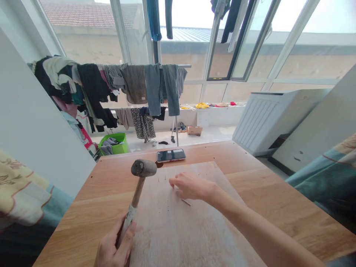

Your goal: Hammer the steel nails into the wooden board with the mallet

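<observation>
My left hand (115,243) is wrapped round the lower handle of a mallet (144,168), its dark, worn head raised at the left of the board. White tape or wrapping covers part of the wooden handle. A pale wooden board (178,230) lies under both hands. Over its far half, my right hand (189,185) is closed in a pinch, fingertips down near the surface; what they hold is too small to make out. Thin nails (165,177) stand upright just left of those fingers. A thin, light-coloured nail-like rod (186,202) lies below my right hand. Small dark marks dot the board.
The board rests on a wooden table (91,196). A phone (171,155) lies near the far edge, beside a dark round hole (159,164). Beyond are a laundry-laden drying rack (183,66), a green basket (121,147) and a white appliance (258,118). Curtains (328,174) hang at both sides.
</observation>
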`<act>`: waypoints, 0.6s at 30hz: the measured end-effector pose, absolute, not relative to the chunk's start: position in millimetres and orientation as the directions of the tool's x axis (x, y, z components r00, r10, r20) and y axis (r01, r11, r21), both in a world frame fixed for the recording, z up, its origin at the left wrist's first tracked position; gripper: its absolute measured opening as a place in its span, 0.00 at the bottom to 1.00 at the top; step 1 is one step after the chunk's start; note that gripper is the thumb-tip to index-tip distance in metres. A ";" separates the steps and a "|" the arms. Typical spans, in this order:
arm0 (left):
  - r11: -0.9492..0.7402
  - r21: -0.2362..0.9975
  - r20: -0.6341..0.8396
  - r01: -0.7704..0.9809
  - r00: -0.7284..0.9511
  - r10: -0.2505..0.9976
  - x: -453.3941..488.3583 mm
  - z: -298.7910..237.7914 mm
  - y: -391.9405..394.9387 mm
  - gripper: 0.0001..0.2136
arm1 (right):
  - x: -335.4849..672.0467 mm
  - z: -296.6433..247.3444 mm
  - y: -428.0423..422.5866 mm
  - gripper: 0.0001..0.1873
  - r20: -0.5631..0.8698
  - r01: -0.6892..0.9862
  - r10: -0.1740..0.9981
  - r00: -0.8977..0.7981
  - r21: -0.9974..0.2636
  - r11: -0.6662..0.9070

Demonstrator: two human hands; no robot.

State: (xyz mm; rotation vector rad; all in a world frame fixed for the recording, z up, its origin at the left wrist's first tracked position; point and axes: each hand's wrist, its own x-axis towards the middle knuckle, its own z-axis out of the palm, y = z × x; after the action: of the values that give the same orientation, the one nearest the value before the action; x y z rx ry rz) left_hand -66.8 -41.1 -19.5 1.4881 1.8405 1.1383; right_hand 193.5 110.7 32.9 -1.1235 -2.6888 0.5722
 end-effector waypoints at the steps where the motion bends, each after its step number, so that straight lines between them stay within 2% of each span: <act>1: 0.060 0.857 0.087 0.511 -0.258 0.962 -66.5 -19.1 -41.1 0.30 | 193.1 31.4 115.5 0.15 0.027 0.637 0.716 -0.698 -0.433 0.637; 6: 0.076 0.878 0.074 0.472 -0.290 0.954 -64.1 -21.0 -41.9 0.29 | 206.4 23.1 132.6 0.10 0.097 0.618 0.765 -0.637 -0.529 0.581; 13: 0.095 0.857 0.061 0.506 -0.283 0.957 -66.7 -21.2 -42.6 0.29 | 218.0 29.3 122.9 0.15 0.137 0.650 0.787 -0.602 -0.489 0.582; 18: 0.082 0.841 0.074 0.535 -0.264 0.962 -68.5 -20.1 -42.3 0.28 | 204.8 27.2 132.0 0.12 0.218 0.616 0.814 -0.538 -0.558 0.556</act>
State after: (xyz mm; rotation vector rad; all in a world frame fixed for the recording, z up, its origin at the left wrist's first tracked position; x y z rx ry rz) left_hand -68.5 -42.3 -20.1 1.4735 1.8536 1.0855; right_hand 204.8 132.0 27.2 -1.1545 -2.3367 0.5838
